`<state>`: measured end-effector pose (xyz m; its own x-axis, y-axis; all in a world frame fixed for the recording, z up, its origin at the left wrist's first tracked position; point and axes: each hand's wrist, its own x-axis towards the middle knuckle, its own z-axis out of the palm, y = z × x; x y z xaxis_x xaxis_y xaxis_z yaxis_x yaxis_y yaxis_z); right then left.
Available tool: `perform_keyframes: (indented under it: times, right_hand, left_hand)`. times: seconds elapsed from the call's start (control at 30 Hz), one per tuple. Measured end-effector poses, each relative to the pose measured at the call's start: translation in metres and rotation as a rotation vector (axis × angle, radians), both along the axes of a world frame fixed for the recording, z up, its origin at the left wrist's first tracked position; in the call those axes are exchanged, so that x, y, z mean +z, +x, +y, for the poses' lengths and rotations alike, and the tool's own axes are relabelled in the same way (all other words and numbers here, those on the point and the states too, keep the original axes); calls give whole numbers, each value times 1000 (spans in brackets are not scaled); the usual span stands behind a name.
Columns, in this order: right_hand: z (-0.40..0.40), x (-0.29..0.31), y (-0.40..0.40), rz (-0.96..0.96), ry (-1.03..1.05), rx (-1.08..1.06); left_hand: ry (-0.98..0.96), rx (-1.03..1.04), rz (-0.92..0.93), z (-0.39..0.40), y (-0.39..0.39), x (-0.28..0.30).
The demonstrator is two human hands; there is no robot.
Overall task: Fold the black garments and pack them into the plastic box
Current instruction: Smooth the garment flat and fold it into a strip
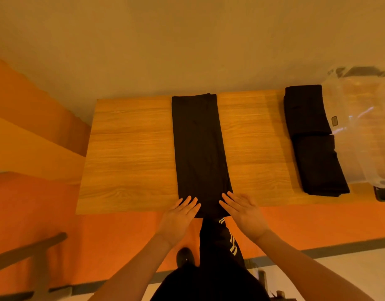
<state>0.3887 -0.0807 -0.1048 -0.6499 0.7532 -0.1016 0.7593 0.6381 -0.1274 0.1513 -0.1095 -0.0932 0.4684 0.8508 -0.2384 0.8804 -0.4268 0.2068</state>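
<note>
A black garment (199, 146), folded into a long narrow strip, lies across the middle of the wooden table (130, 153) from the far edge to the near edge. My left hand (179, 218) rests flat with straight fingers on the strip's near left corner. My right hand (241, 211) lies flat with straight fingers on its near right corner. Two folded black garments (313, 137) lie end to end at the table's right side. The clear plastic box (361, 118) stands just right of them.
The table's near edge runs just under my hands, and the wall stands right behind its far edge. An orange floor lies left and below. My legs in black striped trousers (219, 242) stand against the table. A dark bar (28, 250) crosses the lower left.
</note>
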Motion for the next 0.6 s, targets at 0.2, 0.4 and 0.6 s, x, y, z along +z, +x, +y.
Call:
perform_keyframes:
  times: [0.2, 0.4, 0.6]
  right_hand:
    - [-12, 25, -1, 194, -85, -33]
    - [-32, 66, -11, 295, -357, -226]
    - [-27, 97, -25, 651, -681, -604]
  left_hand:
    - [-263, 195, -159, -11, -3, 28]
    - [-391, 288, -285, -21, -12, 57]
    - [-655, 582, -592, -1, -33, 90]
